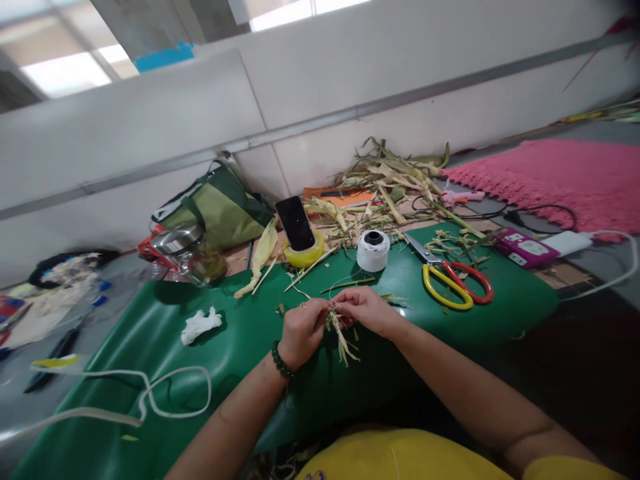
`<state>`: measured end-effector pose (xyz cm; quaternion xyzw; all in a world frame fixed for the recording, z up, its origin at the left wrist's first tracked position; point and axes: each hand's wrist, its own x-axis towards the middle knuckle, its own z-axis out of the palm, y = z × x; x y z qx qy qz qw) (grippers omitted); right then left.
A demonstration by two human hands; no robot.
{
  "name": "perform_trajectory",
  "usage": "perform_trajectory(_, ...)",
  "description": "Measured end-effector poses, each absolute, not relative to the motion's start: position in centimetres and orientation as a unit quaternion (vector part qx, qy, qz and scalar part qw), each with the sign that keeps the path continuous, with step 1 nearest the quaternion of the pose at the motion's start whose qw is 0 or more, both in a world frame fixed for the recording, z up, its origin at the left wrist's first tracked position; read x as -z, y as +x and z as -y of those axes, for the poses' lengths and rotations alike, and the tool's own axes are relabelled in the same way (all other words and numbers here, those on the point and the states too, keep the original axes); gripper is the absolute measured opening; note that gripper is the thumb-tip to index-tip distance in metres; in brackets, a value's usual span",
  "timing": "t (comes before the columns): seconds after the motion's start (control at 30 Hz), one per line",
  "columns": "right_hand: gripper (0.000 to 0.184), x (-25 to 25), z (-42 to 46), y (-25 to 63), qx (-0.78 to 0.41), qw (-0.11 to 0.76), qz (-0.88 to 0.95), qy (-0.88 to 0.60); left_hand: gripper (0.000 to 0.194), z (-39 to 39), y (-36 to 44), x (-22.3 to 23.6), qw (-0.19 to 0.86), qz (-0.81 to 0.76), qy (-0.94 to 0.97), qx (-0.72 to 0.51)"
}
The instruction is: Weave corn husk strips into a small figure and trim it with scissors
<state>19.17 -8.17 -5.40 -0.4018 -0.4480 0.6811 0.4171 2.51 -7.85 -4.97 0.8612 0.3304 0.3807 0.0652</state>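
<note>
My left hand point(304, 328), with a dark bead bracelet at the wrist, is closed around a small bundle of pale dried husk strips point(344, 343) whose ends hang below the fingers. Beside it, the fingertips of my right hand point(367, 311) are pinched on a thin white thread point(334, 287) at the top of the bundle. That thread seems to lead up to a spool of white thread point(373, 252) standing just beyond the hands. Scissors point(445, 277) with one yellow and one red handle lie to the right of the spool. My fingers hide the tied part of the bundle.
A green sheet point(240, 360) covers the table. Behind the hands are a phone point(296, 225) on a yellow roll point(305, 253), a glass jar point(187, 253), a green bag point(220, 207) and piled husks point(385, 173). Crumpled white tissue point(201, 325) and a white cable point(150, 393) lie left.
</note>
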Motion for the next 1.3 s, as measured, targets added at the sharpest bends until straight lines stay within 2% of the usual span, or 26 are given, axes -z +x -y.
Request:
perform_trajectory(0.23, 0.014, 5.9, 9.0, 18.5, -0.526, 0.458, 0.546, -0.464, 0.013, 7.7, 2.6, 5.6, 0.058, -0.346, 0.841, -0.413)
perform_trajectory(0.33, 0.007, 5.6, 9.4, 18.7, -0.452, 0.442, 0.594, -0.498, 0.016, 7.6, 2.6, 5.7, 0.073, -0.357, 0.833, -0.417)
perform_trajectory(0.43, 0.008, 5.5, 9.4, 19.0, -0.427, 0.417, 0.624, -0.503, 0.016, 7.6, 2.5, 5.6, 0.078, -0.351, 0.836, -0.415)
perform_trajectory(0.63, 0.015, 5.7, 8.9, 19.2, -0.471, 0.396, 0.621, -0.485, 0.016, 7.6, 2.6, 5.4, 0.087, -0.355, 0.843, -0.396)
perform_trajectory(0.7, 0.014, 5.6, 8.9, 19.2, -0.441, 0.397, 0.638, -0.491, 0.016, 7.7, 2.5, 5.4, 0.096, -0.358, 0.841, -0.395)
perform_trajectory(0.8, 0.023, 5.5, 9.0, 19.5, -0.339, 0.39, 0.692, -0.503, 0.016, 7.7, 2.5, 5.3, 0.114, -0.37, 0.834, -0.393)
perform_trajectory(1.0, 0.013, 4.9, 9.8, 20.7, -0.114, 0.297, 0.818, -0.479, 0.017, 7.6, 2.5, 5.2, 0.175, -0.388, 0.811, -0.4)
perform_trajectory(1.3, 0.016, 4.8, 11.4, 22.6, -0.079, 0.175, 0.823, -0.534, 0.01, 7.8, 1.6, 5.5, 0.289, -0.423, 0.759, -0.402)
